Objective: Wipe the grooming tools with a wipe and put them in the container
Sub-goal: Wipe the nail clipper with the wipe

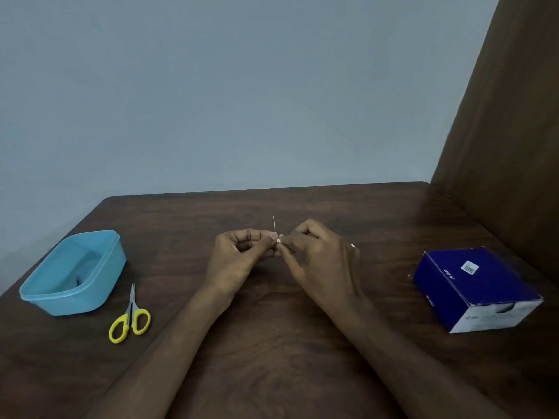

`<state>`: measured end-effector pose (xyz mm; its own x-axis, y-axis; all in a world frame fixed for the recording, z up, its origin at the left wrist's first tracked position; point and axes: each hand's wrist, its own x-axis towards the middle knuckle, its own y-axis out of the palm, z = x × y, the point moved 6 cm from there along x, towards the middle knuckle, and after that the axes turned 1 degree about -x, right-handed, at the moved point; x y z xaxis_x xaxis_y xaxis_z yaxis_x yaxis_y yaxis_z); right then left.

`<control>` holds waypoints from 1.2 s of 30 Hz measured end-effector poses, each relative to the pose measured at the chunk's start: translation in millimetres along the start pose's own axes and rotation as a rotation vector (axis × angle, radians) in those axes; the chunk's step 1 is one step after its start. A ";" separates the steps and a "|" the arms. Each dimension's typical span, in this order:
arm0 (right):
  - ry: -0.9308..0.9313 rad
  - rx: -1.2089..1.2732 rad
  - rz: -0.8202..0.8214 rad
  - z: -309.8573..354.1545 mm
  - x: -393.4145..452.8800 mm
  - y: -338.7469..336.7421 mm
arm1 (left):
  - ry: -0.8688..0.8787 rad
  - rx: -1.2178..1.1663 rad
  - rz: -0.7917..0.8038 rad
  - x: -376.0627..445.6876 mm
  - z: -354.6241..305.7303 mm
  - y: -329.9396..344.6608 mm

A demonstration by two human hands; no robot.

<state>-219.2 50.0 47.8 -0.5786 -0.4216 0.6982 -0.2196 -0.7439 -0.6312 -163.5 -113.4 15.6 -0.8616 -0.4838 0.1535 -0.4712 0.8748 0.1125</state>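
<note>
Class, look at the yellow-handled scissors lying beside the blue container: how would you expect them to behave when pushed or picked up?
The scissors lie flat and closed on the table, so they would probably slide, not roll. They look small and thin, so likely light. The blades look like metal, so probably stiff.
</note>
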 end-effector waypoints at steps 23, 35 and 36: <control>0.118 0.090 -0.061 -21.3 1.4 0.7 | 0.362 0.560 -0.252 -4.5 -15.5 -8.1; 0.042 0.027 0.006 -15.2 1.5 3.4 | 0.526 0.611 -0.260 -14.6 -24.8 1.4; 0.057 0.005 0.032 -17.6 1.3 3.8 | 0.520 0.587 -0.304 -14.0 -25.6 -2.2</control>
<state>-234.6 55.7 40.4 -0.6290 -0.4149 0.6575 -0.1967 -0.7333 -0.6509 -145.5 -109.1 38.3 -0.5522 -0.5243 0.6482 -0.8143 0.5058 -0.2846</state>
